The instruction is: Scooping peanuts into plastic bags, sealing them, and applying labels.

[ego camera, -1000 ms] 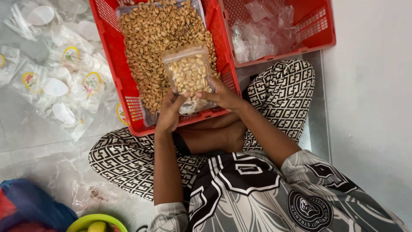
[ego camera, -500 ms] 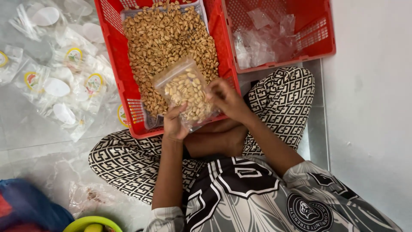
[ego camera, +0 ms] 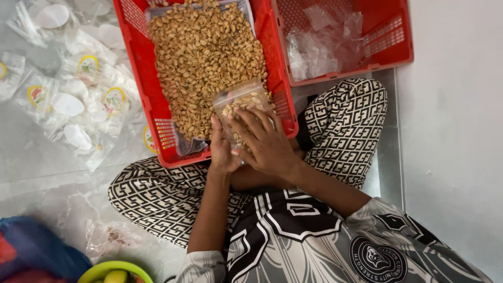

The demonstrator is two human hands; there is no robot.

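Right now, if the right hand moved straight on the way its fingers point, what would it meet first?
The right hand already lies on the small clear bag of peanuts; beyond it, probably the loose peanuts in the red crate, though depth is unclear.

The person wears trousers (ego camera: 173, 196) in a black-and-white geometric print; the grey, black and white jersey (ego camera: 314, 246) has short sleeves and a round emblem; both forearms are bare.

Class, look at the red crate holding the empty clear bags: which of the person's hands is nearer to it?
Right. The right hand lies across the small bag of peanuts, on the side towards that red crate. The left hand grips the bag's other side, farther away.
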